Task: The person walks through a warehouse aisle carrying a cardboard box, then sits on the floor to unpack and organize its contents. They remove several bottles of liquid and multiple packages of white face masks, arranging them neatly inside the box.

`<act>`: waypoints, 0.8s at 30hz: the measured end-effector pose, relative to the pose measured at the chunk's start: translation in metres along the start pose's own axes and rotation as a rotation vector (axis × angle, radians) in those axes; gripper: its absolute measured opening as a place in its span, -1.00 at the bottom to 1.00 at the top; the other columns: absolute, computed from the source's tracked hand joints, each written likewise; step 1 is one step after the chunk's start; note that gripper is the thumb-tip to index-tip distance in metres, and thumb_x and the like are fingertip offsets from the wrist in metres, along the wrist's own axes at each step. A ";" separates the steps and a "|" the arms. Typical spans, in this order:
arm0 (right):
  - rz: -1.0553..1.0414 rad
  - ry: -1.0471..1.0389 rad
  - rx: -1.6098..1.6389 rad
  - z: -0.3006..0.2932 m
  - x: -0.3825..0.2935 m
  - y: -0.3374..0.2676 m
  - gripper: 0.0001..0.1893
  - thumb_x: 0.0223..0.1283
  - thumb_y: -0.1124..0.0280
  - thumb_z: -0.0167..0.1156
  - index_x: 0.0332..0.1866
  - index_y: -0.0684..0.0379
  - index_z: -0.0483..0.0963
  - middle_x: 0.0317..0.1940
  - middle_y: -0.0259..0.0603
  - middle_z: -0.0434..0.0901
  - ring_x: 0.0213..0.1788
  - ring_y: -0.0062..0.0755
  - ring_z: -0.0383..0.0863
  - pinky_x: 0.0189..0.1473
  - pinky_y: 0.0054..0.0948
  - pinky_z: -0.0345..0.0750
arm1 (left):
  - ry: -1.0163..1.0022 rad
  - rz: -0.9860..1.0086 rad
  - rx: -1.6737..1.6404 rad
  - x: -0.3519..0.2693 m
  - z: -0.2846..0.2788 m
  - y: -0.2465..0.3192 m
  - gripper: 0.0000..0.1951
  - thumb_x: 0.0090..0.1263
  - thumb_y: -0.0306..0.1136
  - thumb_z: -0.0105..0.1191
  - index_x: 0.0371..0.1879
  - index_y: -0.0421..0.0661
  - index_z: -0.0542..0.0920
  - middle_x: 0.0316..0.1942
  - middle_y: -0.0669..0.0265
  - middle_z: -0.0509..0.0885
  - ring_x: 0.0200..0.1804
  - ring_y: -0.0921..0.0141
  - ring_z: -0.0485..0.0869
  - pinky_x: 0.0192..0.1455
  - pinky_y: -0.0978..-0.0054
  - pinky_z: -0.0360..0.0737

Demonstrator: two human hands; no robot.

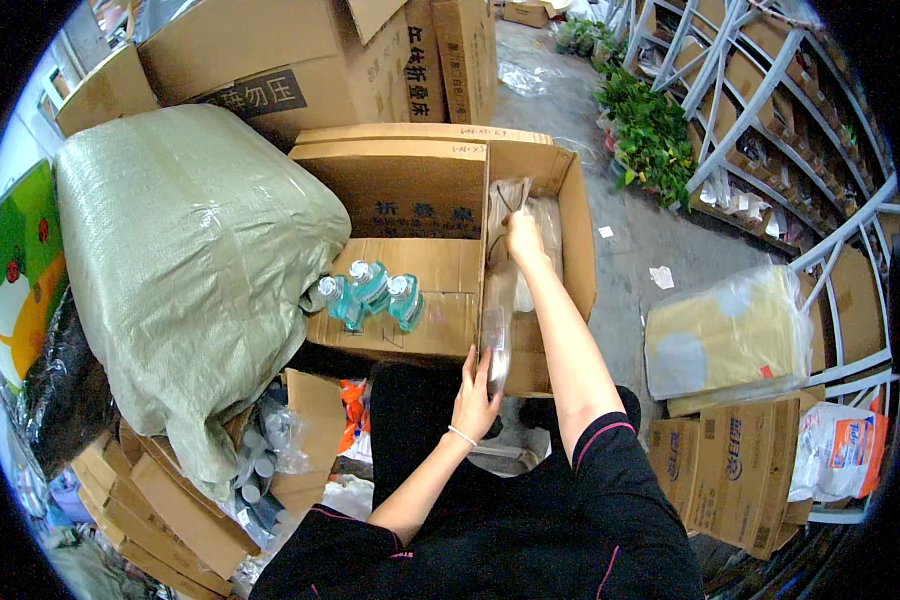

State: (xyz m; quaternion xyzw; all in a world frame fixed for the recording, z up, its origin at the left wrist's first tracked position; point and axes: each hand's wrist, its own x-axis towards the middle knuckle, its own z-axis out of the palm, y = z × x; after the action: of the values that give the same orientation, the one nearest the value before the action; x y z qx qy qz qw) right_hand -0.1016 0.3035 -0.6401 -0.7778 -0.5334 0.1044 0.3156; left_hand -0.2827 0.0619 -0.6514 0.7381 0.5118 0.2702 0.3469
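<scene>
My right hand (523, 238) is inside the right part of an open cardboard box (579, 247), its fingers closed on the upper end of a long item in clear plastic wrap (501, 289) with a dark cord or line near its top. My left hand (476, 401) is at the near end of this item, fingers spread against it at the box's near edge. Further clear-wrapped items (546, 225) lie beside it, partly behind my right hand. Left of the box's divider, several bottles of blue-green liquid (372, 286) with clear caps rest on a cardboard surface.
A large pale green woven sack (187, 240) bulges at the left. Big cartons (270, 52) stand behind the box. Right are potted plants (641, 116), metal shelving (750, 112), a wrapped yellow package (727, 330) and cartons (742, 465). Flattened cardboard (187, 517) lies at lower left.
</scene>
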 end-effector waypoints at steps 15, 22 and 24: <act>-0.307 -0.674 -0.580 0.037 0.043 -0.013 -0.80 0.04 0.47 0.03 -0.25 0.24 0.56 -0.22 0.03 0.60 -0.14 -0.12 0.62 -0.14 -0.28 0.55 | 0.026 -0.022 -0.026 0.002 -0.001 0.001 -0.21 0.06 -0.48 0.17 0.33 -0.01 0.10 0.34 -0.09 -0.01 0.26 -0.05 0.26 0.19 0.22 0.42; -0.306 -0.211 -0.146 -0.026 -0.019 -0.037 -0.72 0.14 0.38 0.04 -0.06 0.24 0.46 -0.13 0.14 0.53 -0.12 0.06 0.56 -0.08 -0.18 0.50 | 0.041 -0.019 -0.042 0.006 -0.014 0.007 -0.22 0.11 -0.44 0.19 0.34 0.04 0.09 0.35 -0.05 -0.06 0.21 -0.09 0.31 0.10 0.19 0.51; -0.265 -0.058 -0.006 -0.070 -0.060 -0.042 -0.67 0.18 0.33 0.03 -0.01 0.30 0.41 -0.06 0.20 0.48 -0.07 0.12 0.52 -0.02 -0.17 0.47 | 0.029 0.008 -0.037 0.008 -0.017 0.016 -0.22 0.10 -0.38 0.23 0.33 0.05 0.13 0.36 -0.04 -0.08 0.20 -0.08 0.34 0.08 0.18 0.53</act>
State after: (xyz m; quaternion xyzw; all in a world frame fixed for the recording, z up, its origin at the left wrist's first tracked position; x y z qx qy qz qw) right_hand -0.1232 0.2333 -0.5707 -0.6980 -0.6407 0.0828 0.3090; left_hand -0.2842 0.0700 -0.6280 0.7296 0.5084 0.2918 0.3521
